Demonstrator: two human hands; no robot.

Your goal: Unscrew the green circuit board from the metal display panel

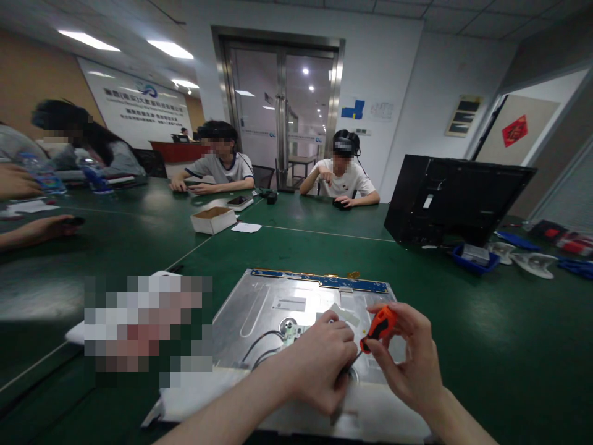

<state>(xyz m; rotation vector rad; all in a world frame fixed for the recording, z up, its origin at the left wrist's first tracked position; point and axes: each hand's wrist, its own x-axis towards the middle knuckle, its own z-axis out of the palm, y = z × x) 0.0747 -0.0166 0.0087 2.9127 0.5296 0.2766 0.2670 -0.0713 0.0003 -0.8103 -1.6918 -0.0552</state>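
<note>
A silver metal display panel lies flat before me, with a blue circuit strip along its far edge. My right hand grips an orange and black screwdriver by its handle. The shaft slants down to the left, and its tip is hidden by my left hand. Those left fingers are curled over the middle of the panel; what they pinch cannot be made out. Partly under them sits a small green circuit board, with dark cables running from it.
A large black monitor stands at the back right, near a blue tray. An open white box is further back on the green table. Several people sit around it; a co-worker's hand reaches in from the left.
</note>
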